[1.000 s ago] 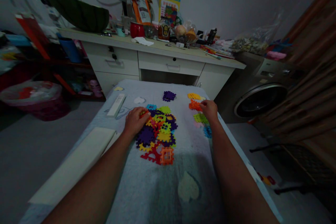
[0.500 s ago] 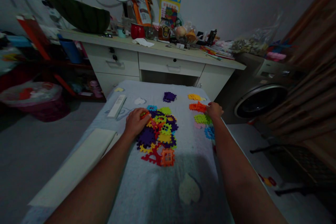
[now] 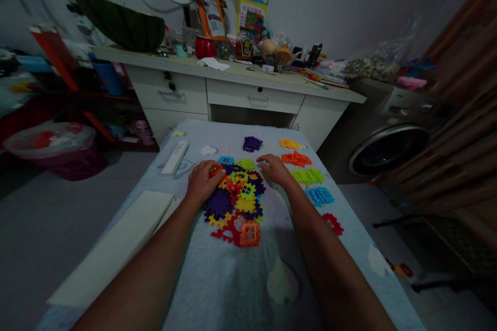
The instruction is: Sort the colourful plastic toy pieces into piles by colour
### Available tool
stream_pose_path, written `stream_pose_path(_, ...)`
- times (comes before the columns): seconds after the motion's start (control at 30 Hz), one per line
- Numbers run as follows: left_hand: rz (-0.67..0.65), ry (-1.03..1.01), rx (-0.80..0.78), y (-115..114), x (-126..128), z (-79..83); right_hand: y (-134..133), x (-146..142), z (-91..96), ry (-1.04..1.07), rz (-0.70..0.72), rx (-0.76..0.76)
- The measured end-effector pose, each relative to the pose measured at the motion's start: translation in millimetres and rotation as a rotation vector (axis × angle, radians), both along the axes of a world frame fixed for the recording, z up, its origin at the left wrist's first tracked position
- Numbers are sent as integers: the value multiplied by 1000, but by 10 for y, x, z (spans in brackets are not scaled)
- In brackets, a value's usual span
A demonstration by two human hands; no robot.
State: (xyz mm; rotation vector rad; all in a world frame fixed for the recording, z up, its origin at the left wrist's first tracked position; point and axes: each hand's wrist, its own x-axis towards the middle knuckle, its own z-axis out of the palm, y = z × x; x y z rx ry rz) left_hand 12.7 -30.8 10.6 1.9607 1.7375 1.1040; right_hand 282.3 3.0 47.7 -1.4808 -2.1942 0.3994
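A mixed heap of toothed plastic building pieces [image 3: 219,201] lies in the middle of the cloth-covered table. My left hand [image 3: 202,183] rests at the heap's left edge, its fingers curled round an orange building piece [image 3: 215,170]. My right hand [image 3: 273,169] hovers at the heap's upper right, fingers stretched out and holding nothing. To the right, sorted by colour, are yellow pieces [image 3: 289,143], orange pieces [image 3: 297,159], green pieces [image 3: 308,176], blue pieces [image 3: 320,195] and red pieces [image 3: 333,224]. Purple pieces [image 3: 252,143] form a separate pile at the far middle.
A white box-like strip [image 3: 174,159] and a long pale board [image 3: 116,243] lie along the table's left side. Behind stands a cluttered white desk [image 3: 233,90] with drawers. A washing machine [image 3: 388,134] is at the right, a pink bin [image 3: 54,150] at the left.
My right hand has left the orange pile and moved left to the mixed heap, uncovering the blue and red piles. My left hand stays at the heap with the orange piece.
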Motion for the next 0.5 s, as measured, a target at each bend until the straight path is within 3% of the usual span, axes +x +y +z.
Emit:
stream_pose_path(0.23,4,-2,0,9,9,7,6,-276,-211,14,-20,-113)
stream_pose_path(0.5,4,2,-13,-14,13,36,-13,-260,-177,-14,-4,-159)
